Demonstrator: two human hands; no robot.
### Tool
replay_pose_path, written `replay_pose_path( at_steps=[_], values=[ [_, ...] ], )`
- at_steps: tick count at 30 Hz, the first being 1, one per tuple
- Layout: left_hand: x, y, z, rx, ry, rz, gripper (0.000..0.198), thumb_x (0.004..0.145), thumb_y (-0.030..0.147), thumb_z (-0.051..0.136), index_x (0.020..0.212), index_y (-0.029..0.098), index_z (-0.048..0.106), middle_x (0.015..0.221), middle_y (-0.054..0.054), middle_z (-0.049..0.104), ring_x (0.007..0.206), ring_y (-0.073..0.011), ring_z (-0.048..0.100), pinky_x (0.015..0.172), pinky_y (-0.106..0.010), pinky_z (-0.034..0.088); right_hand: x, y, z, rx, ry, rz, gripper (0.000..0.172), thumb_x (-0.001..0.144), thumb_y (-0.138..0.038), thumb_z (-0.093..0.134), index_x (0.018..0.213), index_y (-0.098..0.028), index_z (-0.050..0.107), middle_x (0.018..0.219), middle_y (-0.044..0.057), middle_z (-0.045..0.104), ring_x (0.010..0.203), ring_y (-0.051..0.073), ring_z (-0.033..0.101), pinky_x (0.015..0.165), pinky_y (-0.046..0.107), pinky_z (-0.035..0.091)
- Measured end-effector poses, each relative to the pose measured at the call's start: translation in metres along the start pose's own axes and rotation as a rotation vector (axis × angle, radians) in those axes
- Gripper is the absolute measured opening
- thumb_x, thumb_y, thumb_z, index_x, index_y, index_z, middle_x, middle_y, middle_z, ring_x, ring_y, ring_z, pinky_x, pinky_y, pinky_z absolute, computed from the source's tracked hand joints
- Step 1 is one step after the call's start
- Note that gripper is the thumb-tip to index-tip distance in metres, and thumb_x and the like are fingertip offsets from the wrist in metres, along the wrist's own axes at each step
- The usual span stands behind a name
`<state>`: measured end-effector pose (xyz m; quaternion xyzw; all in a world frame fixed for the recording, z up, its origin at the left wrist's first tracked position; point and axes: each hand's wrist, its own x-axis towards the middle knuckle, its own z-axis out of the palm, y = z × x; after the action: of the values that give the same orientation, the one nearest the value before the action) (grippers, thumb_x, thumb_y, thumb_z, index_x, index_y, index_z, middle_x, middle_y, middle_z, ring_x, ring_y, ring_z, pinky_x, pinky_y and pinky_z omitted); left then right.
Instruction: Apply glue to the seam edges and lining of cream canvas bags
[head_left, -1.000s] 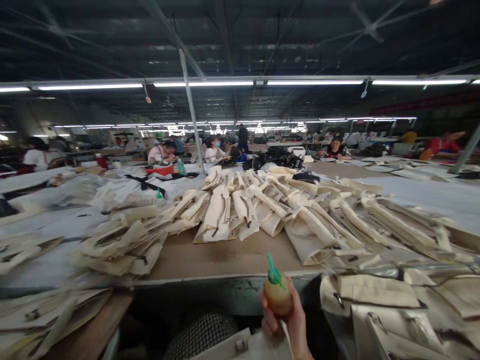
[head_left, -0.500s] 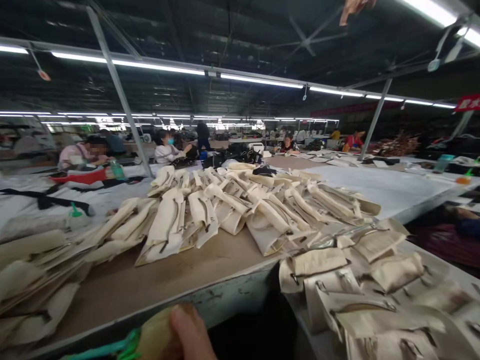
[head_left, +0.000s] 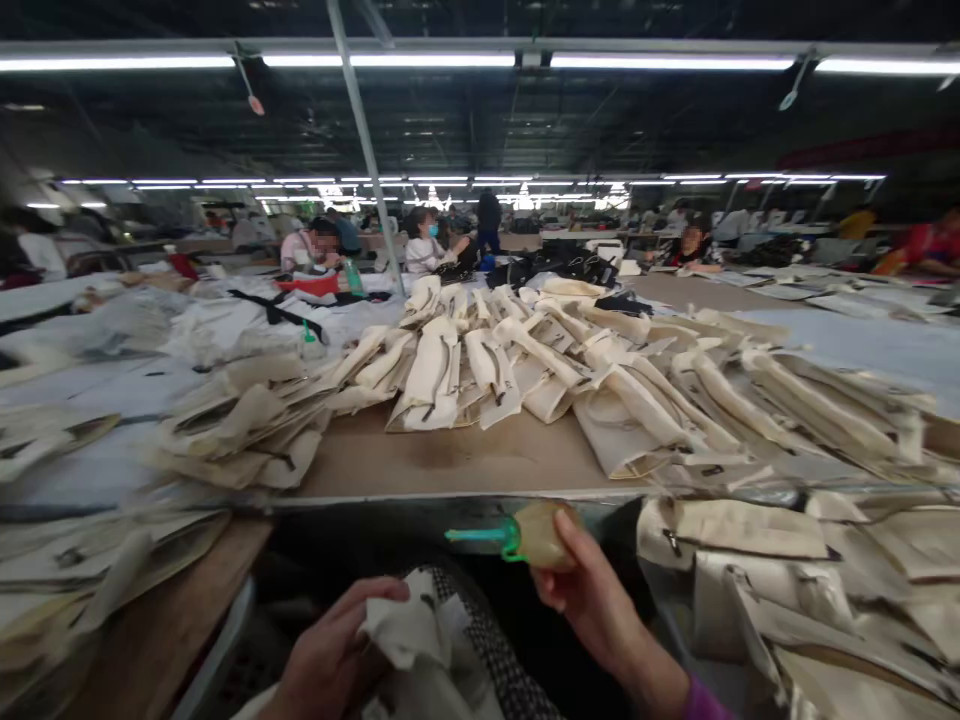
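Note:
My right hand (head_left: 589, 595) is wrapped round a glue bottle (head_left: 541, 537), a yellowish squeeze bottle with a green collar and a long turquoise nozzle. The bottle lies tilted on its side, its nozzle pointing left over my lap. At the lower middle, my left hand (head_left: 337, 640) grips a cream fabric piece (head_left: 409, 625) by its upper edge, thumb on top. Folds hide the rest of that piece. The nozzle is above the fabric and apart from it. Under the fabric shows a black-and-white checked cloth (head_left: 495, 640).
Many cream zippered fabric pieces (head_left: 435, 375) cover the brown table (head_left: 450, 460). More lie stacked at the right (head_left: 750, 530) and left (head_left: 112, 560). A second bottle with a green nozzle (head_left: 309, 340) stands among white material. Several people work farther back.
My view has swung left and down. The glue bottle and my right hand now show farther right in the picture. My left hand and the fabric piece have come into view.

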<state>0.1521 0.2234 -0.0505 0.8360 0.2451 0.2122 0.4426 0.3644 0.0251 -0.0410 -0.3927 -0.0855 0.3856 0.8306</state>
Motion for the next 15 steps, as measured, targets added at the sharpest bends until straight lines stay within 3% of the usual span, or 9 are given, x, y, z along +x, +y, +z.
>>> replay_pose_path(
  at_steps=[2,4,7,15],
  values=[
    [0.009,-0.003,-0.005,-0.099,0.003,-0.110,0.028,0.089,0.043,0.061,0.096,0.021,0.078,0.106,-0.007,0.077,0.098,-0.0252,0.071,0.092,-0.029,0.056,-0.017,-0.018,-0.021,-0.068,0.007,0.026,0.046,0.082,-0.049,0.088,0.107,-0.013,0.073,0.071,0.003,0.062,0.054,0.012,0.048,0.044,0.019,0.035],
    [0.015,-0.006,-0.003,-0.183,-0.009,-0.167,0.028,0.088,0.040,0.061,0.097,0.019,0.076,0.105,-0.009,0.076,0.103,-0.0265,0.068,0.097,-0.033,0.053,-0.032,-0.032,-0.035,-0.186,0.056,0.009,0.051,0.084,-0.044,0.086,0.124,-0.019,0.069,0.091,0.008,0.069,0.061,0.015,0.053,0.050,0.022,0.043],
    [0.020,-0.015,0.010,-0.281,-0.043,-0.179,0.028,0.087,0.040,0.060,0.092,0.015,0.073,0.099,-0.010,0.074,0.100,-0.0262,0.066,0.099,-0.036,0.049,-0.044,-0.041,-0.049,-0.339,0.142,0.042,0.057,0.081,-0.044,0.086,0.129,-0.020,0.066,0.109,0.015,0.070,0.069,0.020,0.058,0.053,0.027,0.047],
    [0.018,-0.031,0.024,-0.554,-0.095,-0.277,0.028,0.083,0.040,0.068,0.090,0.014,0.074,0.093,-0.007,0.073,0.090,-0.0223,0.063,0.086,-0.030,0.048,-0.046,-0.032,-0.067,-0.559,0.261,0.162,0.064,0.073,-0.053,0.086,0.126,-0.025,0.064,0.095,0.005,0.070,0.062,0.019,0.053,0.046,0.024,0.042]
  ],
)
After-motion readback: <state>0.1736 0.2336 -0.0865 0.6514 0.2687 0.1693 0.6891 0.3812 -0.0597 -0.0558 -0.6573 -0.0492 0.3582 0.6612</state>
